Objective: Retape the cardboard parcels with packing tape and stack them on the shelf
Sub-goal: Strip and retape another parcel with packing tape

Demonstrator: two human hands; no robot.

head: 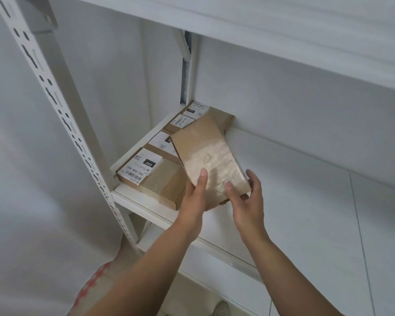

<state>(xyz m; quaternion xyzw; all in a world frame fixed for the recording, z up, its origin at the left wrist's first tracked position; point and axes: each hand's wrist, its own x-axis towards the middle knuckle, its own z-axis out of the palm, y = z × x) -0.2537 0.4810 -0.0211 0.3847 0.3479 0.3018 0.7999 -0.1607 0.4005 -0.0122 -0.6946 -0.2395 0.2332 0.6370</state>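
While you are gripping the taped parcel with both hands' fingers closed | it is overhanging the shelf edge | risking tipping off.

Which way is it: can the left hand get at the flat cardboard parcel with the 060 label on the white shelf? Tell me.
Probably not yet: the left hand is holding the tape-covered cardboard parcel, though the labelled parcel lies uncovered just beside it.

You see soft, even light all over the white shelf. Shiny tape on the parcel glares bright. Shadows are pale. The upright post bends near the picture's edge. Everything looks slightly blurry.
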